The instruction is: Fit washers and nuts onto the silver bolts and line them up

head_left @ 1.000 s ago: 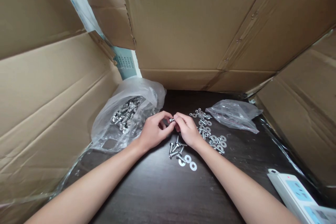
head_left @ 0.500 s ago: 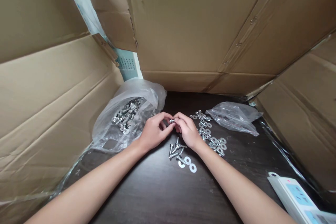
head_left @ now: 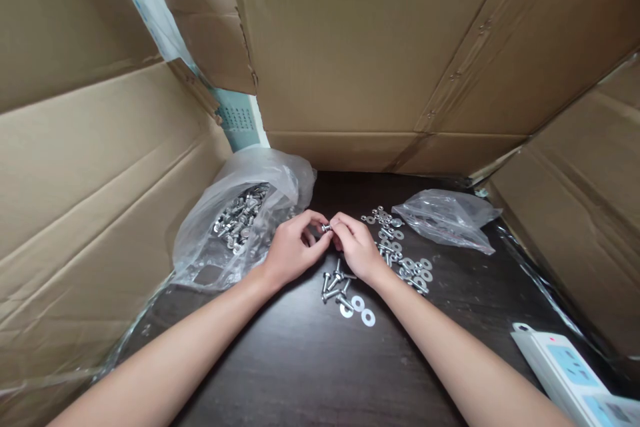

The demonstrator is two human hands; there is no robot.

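My left hand (head_left: 293,250) and my right hand (head_left: 356,247) meet over the dark table (head_left: 310,360), fingertips pinched together on one small silver bolt (head_left: 326,228). Just below the hands lies a small heap of bolts (head_left: 336,283) with three flat washers (head_left: 359,307) beside it. To the right of my right hand, loose washers and nuts (head_left: 403,250) are scattered on the table. A clear plastic bag full of bolts (head_left: 240,220) lies open to the left of my left hand.
A crumpled, nearly flat clear bag (head_left: 445,219) lies at the back right. A white power strip (head_left: 570,373) sits at the lower right corner. Brown cardboard walls (head_left: 370,47) enclose the table on the left, back and right.
Both hands stay pinched on the bolt in the same spot, with only slight shifts of the fingertips. The view wobbles a little.
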